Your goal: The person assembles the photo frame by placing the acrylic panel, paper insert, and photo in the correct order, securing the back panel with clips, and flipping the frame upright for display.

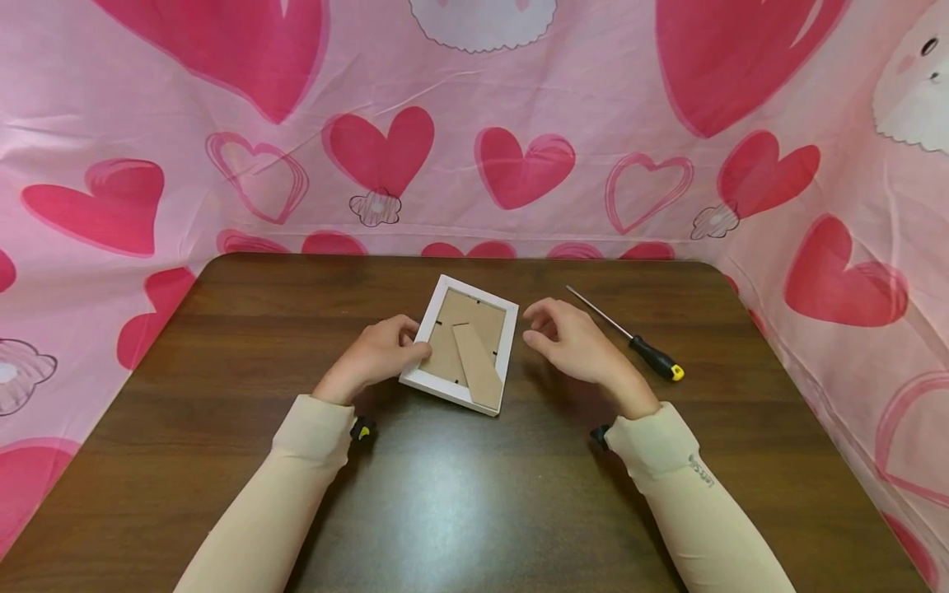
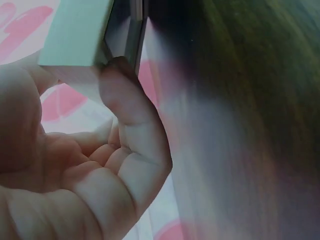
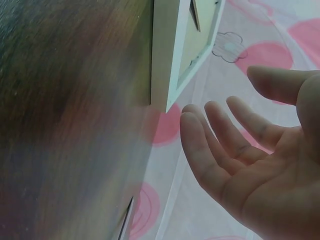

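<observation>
A white picture frame lies back side up in the middle of the table, turned at a slant. Its brown backing board carries a flat easel leg, folded down, with small dark tabs around the edge. My left hand pinches the frame's left side, thumb on top and fingers beneath; in the left wrist view a curled finger meets the frame's corner. Just off the right side, my right hand hovers with loosely bent fingers and holds nothing. The right wrist view shows a gap between its fingertips and the frame.
A screwdriver with a black and yellow handle lies right of my right hand, its shaft pointing away to the left. The dark wooden table is bordered at the back and sides by a pink heart-patterned cloth.
</observation>
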Motion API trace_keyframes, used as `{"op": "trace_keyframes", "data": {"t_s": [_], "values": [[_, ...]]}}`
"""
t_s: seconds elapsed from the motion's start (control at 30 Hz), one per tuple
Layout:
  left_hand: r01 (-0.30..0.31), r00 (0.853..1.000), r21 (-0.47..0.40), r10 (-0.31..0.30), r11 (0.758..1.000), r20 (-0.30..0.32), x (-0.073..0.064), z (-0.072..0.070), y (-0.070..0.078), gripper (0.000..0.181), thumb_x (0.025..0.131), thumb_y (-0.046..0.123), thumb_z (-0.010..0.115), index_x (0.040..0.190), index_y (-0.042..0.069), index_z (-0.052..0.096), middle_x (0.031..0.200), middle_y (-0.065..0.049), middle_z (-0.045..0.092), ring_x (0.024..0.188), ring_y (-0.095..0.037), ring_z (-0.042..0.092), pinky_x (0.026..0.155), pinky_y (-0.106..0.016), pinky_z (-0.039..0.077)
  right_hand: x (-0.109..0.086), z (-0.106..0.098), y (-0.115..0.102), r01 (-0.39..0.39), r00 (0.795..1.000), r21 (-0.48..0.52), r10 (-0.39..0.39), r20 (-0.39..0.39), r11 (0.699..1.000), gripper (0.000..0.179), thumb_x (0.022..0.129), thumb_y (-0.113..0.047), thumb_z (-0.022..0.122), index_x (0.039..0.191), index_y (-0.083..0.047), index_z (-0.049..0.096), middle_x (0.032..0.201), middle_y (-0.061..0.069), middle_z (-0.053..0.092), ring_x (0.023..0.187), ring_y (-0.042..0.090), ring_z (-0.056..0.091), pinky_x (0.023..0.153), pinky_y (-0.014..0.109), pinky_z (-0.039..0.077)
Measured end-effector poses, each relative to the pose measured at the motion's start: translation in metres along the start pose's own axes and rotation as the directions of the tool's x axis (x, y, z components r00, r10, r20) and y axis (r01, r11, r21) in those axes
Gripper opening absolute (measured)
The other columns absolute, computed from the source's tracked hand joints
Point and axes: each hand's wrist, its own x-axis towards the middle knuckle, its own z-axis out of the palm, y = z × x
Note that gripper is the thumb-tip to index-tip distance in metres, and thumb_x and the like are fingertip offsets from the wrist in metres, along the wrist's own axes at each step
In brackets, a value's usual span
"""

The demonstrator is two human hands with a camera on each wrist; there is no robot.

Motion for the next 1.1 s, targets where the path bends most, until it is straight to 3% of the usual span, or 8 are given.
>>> {"op": "trace_keyframes", "data": {"t_s": [0.13, 0.3, 0.53, 0.67, 0.83, 0.97, 1.1], "values": [[-0.007, 1.0, -0.033, 0.007, 0.999, -0.004, 0.001, 0.0, 0.001, 0.04, 0.094, 0.027, 0.072, 0.124, 0.002, 0.065, 0.097, -0.01, 0.067, 0.088, -0.022, 0.061, 0.071, -0.03, 0.048, 0.001, 0.0, 0.001, 0.0, 1.0, 0.02, 0.0, -0.012, 1.0, 0.035, 0.101, -0.016, 0.072, 0.131, 0.0, 0.064, 0.111, 0.014, 0.07, 0.1, 0.031, 0.067, 0.09, 0.048, 0.056], [-0.033, 0.998, -0.054, 0.03, 0.998, -0.051, 0.0, 0.0, 0.006, 0.035, 0.092, 0.025, 0.073, 0.119, 0.004, 0.064, 0.095, -0.009, 0.065, 0.088, -0.022, 0.06, 0.071, -0.029, 0.048, 0.0, 0.0, 0.001, 0.006, 1.0, 0.057, -0.005, -0.023, 0.998, 0.036, 0.102, -0.015, 0.07, 0.133, 0.001, 0.063, 0.112, 0.015, 0.07, 0.1, 0.034, 0.067, 0.091, 0.053, 0.056], [-0.04, 0.995, -0.076, 0.032, 0.996, -0.097, -0.006, -0.006, 0.019, 0.032, 0.089, 0.026, 0.074, 0.113, 0.008, 0.062, 0.092, -0.006, 0.063, 0.089, -0.023, 0.06, 0.073, -0.031, 0.05, -0.002, -0.002, -0.004, -0.028, 0.999, 0.128, 0.031, -0.015, 0.991, 0.036, 0.103, -0.016, 0.069, 0.136, -0.005, 0.06, 0.114, 0.012, 0.07, 0.099, 0.032, 0.07, 0.085, 0.04, 0.056], [-0.052, 0.991, -0.065, 0.044, 0.996, -0.124, -0.009, -0.011, 0.024, 0.032, 0.09, 0.025, 0.075, 0.113, 0.008, 0.061, 0.09, -0.006, 0.062, 0.089, -0.023, 0.061, 0.072, -0.031, 0.052, 0.0, -0.002, -0.01, -0.057, 0.998, 0.224, 0.057, 0.008, 0.973, 0.036, 0.104, -0.016, 0.069, 0.137, -0.007, 0.059, 0.116, 0.013, 0.07, 0.095, 0.037, 0.073, 0.081, 0.041, 0.061], [-0.081, 0.987, -0.019, 0.078, 0.997, -0.143, -0.009, -0.019, 0.03, 0.031, 0.091, 0.024, 0.071, 0.114, 0.007, 0.059, 0.09, -0.007, 0.063, 0.087, -0.024, 0.064, 0.07, -0.032, 0.054, 0.007, -0.002, -0.015, -0.081, 0.997, 0.293, 0.076, 0.029, 0.953, 0.038, 0.105, -0.015, 0.067, 0.14, -0.006, 0.057, 0.117, 0.015, 0.068, 0.097, 0.04, 0.072, 0.086, 0.05, 0.064], [-0.1, 0.982, 0.025, 0.103, 0.995, -0.157, -0.008, -0.023, 0.037, 0.032, 0.092, 0.024, 0.068, 0.116, 0.006, 0.058, 0.092, -0.008, 0.063, 0.086, -0.025, 0.064, 0.07, -0.032, 0.054, 0.013, -0.004, -0.018, -0.082, 0.997, 0.338, 0.076, 0.029, 0.938, 0.04, 0.106, -0.014, 0.065, 0.143, -0.003, 0.054, 0.117, 0.019, 0.068, 0.103, 0.044, 0.071, 0.088, 0.048, 0.064], [-0.113, 0.977, 0.059, 0.122, 0.992, -0.173, -0.007, -0.025, 0.046, 0.032, 0.092, 0.023, 0.067, 0.116, 0.006, 0.057, 0.091, -0.008, 0.062, 0.085, -0.025, 0.064, 0.069, -0.034, 0.055, 0.018, -0.004, -0.023, -0.099, 0.995, 0.417, 0.095, 0.03, 0.903, 0.043, 0.107, -0.016, 0.064, 0.145, -0.001, 0.052, 0.121, 0.023, 0.066, 0.11, 0.046, 0.069, 0.089, 0.044, 0.064]]}}
